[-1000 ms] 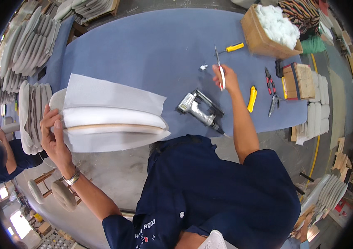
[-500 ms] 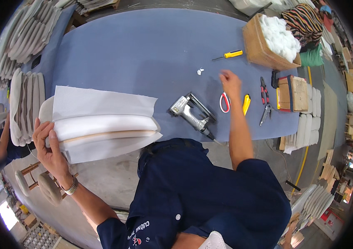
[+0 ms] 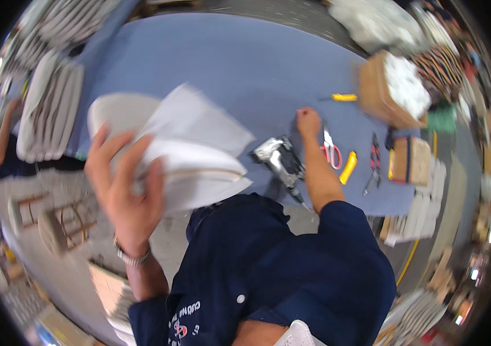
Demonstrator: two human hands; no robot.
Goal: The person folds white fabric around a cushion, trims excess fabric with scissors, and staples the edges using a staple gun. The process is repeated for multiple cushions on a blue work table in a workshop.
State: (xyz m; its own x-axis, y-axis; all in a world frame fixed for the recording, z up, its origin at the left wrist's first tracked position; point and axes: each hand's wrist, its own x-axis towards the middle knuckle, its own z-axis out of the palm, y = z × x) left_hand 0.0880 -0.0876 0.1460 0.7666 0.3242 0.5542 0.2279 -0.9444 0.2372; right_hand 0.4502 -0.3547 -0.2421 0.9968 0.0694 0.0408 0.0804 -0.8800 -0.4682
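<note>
My left hand [image 3: 127,184], blurred by motion, has its fingers spread in front of a light grey padded cushion [image 3: 124,109]. White fabric [image 3: 196,118] fans out from the cushion, with a pale strip along its fold. Whether the fingers touch it cannot be told. My right hand [image 3: 309,123] is closed low over the blue table; what it holds, if anything, is hidden. Left of that forearm lies a silver staple gun [image 3: 280,158]. Right of it are red-handled scissors [image 3: 331,153] and a yellow utility knife [image 3: 348,168].
Red-handled pliers [image 3: 375,155] and a yellow-handled screwdriver-like tool [image 3: 343,97] lie on the blue table [image 3: 211,52]. A cardboard box [image 3: 375,81] of white stuffing stands at the far right. Stacked grey cushions [image 3: 52,109] and another person's arm [image 3: 3,130] are at left.
My left hand has lifted and moved right, its fingers spreading. The cushion and fabric have turned. My right hand has closed and moved slightly left; the small white scraps no longer show.
</note>
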